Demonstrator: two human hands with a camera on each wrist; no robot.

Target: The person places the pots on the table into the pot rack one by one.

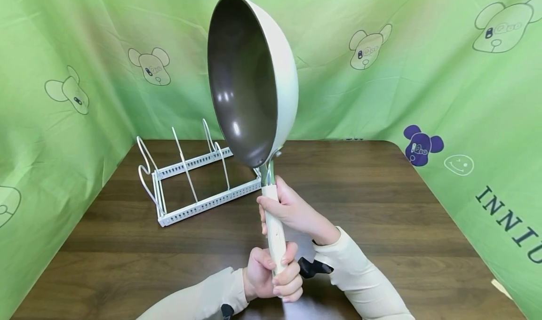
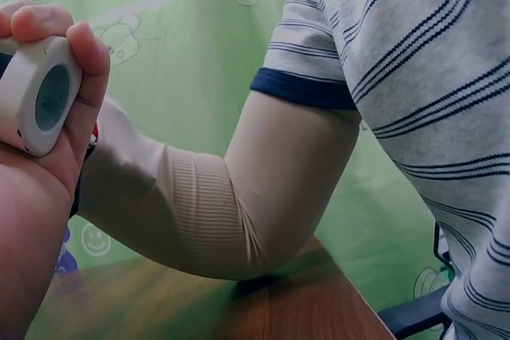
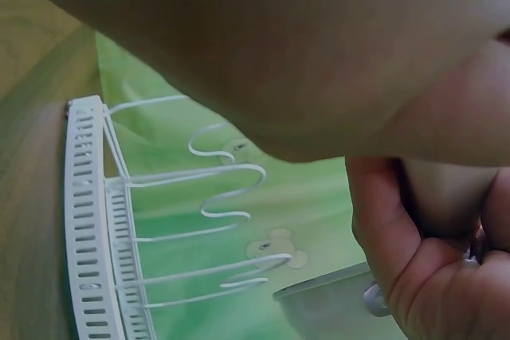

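A deep frying pan (image 1: 243, 82), dark inside and pale outside, is held upright above the table with its bowl at the top. Its cream handle (image 1: 276, 237) points down. My left hand (image 1: 273, 273) wraps its fingers round the lower end of that handle; the left wrist view shows the handle's butt (image 2: 40, 97) poking out of the fist. Higher up, close to the metal neck, my right hand (image 1: 292, 209) grips the handle with the thumb across its front. In the right wrist view, curled fingers (image 3: 434, 276) surround the handle, and part of the pan shows below.
A white wire rack (image 1: 211, 206) with slotted rails and upright loops stands on the wooden table (image 1: 360, 197), left of and behind the hands. Green printed cloth (image 1: 330, 37) encloses the back and sides. A small pale object (image 1: 501, 289) lies at the right table edge.
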